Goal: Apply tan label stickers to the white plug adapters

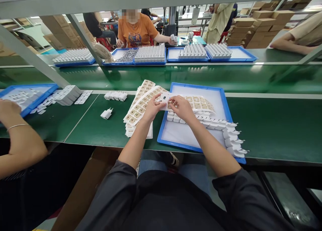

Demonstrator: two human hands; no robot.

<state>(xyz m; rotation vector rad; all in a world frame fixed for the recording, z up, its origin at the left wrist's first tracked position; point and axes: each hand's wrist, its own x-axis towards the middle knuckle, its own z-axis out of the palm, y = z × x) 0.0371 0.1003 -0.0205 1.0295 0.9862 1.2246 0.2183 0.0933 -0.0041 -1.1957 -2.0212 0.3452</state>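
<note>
Both forearms reach forward, converging; the left grip and right grip curl close together.

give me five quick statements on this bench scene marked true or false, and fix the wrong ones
1. The left hand and right hand are at the same white piece with dark marks. True.
2. The tray in front of the person has a red rim. False: its rim is blue.
3. A single white plug lies to the left of the pile of sheets. True.
4. The pile of sheets is to the right of that tray. False: it is to the left.
5. The person across the line wears an orange top. True.
</note>
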